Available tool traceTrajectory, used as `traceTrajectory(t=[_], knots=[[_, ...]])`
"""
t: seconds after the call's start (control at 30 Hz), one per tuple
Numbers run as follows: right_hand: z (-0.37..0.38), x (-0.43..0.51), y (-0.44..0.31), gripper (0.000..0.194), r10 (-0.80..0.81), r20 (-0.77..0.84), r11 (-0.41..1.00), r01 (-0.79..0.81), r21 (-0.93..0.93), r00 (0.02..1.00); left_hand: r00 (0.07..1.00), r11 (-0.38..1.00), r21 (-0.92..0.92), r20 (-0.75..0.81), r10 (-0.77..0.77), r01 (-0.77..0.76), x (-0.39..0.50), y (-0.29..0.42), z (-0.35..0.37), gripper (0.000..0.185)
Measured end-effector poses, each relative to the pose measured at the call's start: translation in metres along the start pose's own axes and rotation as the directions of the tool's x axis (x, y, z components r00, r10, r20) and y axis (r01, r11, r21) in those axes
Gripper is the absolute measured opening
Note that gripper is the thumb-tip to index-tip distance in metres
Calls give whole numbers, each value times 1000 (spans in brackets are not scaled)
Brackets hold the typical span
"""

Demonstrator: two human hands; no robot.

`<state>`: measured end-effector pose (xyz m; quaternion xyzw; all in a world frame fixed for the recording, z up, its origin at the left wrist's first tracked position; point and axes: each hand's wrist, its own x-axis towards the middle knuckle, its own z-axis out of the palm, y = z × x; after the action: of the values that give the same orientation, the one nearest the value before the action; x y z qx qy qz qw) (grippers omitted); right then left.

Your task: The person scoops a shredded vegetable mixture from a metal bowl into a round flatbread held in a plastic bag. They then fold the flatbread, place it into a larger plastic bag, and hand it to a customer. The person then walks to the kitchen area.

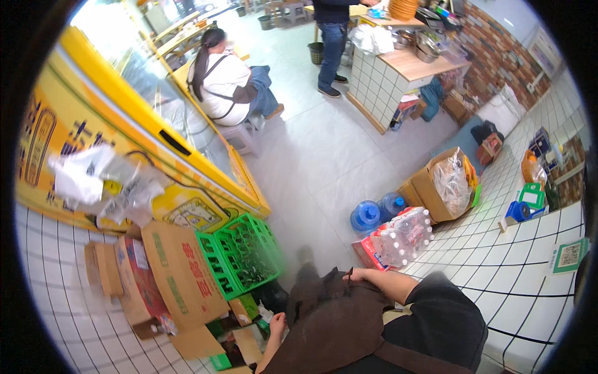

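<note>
My left hand hangs low at my left side with its fingers curled in; nothing shows in it. It is beside a dark brown apron that covers my front. Cardboard boxes and loose packaging lie on the floor to its left. My right hand rests against the front of the apron, its fingers partly hidden by the dark cloth. Whether it grips the cloth cannot be seen. Beyond the left hand stands a green plastic bottle crate, with bottles visible inside.
A yellow glass-door display fridge lines the left, beside stacked cartons. On the right are blue water jugs, shrink-wrapped bottles and an open cardboard box. One person sits ahead; another stands by a tiled counter.
</note>
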<state>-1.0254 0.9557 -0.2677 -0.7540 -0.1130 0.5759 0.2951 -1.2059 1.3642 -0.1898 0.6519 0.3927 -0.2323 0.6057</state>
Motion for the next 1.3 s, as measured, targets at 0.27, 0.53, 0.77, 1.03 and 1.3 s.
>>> traceTrajectory(t=[0.27, 0.53, 0.77, 1.03, 1.3], knots=[[-83, 22, -37, 87, 282, -458, 952, -187, 242, 843, 993, 995, 70, 82, -79, 73, 138, 167, -11, 21], [-178, 21, -25, 86, 343, -490, 913, -162, 375, 802, 993, 941, 339, 113, -32, -8, 267, 342, 56, 24], [-352, 36, 28, 83, 414, -490, 849, -132, 511, 767, 948, 841, 535, 303, -101, -81, 336, 460, 188, 31], [-434, 35, 90, 69, 461, -401, 697, -43, 716, 792, 874, 721, 577, 478, 84, -384, 394, 609, 363, 34], [-544, 48, 165, 45, 542, -356, 145, 333, 932, 761, 813, 603, 662, 581, -37, -446, 522, 724, 493, 33]])
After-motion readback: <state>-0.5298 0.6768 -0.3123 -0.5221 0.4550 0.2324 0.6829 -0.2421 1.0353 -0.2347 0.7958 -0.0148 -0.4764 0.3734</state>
